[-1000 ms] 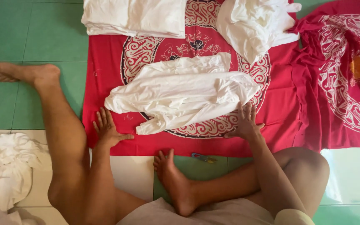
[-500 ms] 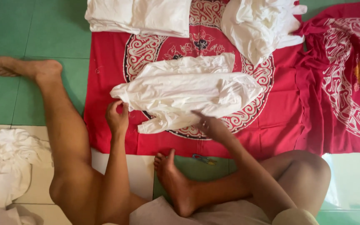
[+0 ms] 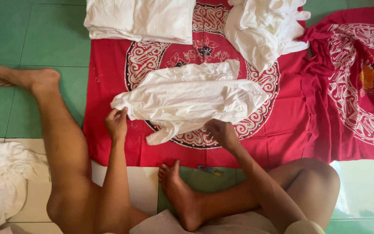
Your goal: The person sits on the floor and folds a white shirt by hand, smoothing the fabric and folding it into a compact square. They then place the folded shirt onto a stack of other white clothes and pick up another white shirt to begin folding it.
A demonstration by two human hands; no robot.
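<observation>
1. Two hands on one white garment (image 3: 191,102), that's the whole deal. It's lying crumpled and half folded in the middle of the red patterned cloth (image 3: 109,69), right over the round white motif, with one sleeve-ish bit trailing off toward 7 o'clock.
2. Left hand (image 3: 117,123) sits at the garment's 9 o'clock end. My grip there is pinched on the corner of the fabric, fingers curled around the edge.
3. Right hand (image 3: 222,133) is at the lower edge, roughly 5 o'clock of the garment. Fingers are bent down onto the hem and touching it, but I honestly can't tell if that grip is clenched on the cloth or just pressing it.
4. Folded white stack (image 3: 141,19) is at 12 o'clock, on the far edge of the red cloth, well apart from my hands.
5. Loose white pile (image 3: 262,30) is at about 1 o'clock, unfolded and bunched up, near the garment's far right end but not touching it.
6. Second red patterned cloth (image 3: 356,86) is rumpled out at 3 o'clock, overlapping the first one's edge.
7. White heap (image 3: 3,182) sits on the tile floor (image 3: 27,39) at 8 o'clock, beside my left leg.
8. Small scissors-like tool (image 3: 209,170) lies on the floor at 6 o'clock, just past my foot (image 3: 180,197), too small to make out properly.
</observation>
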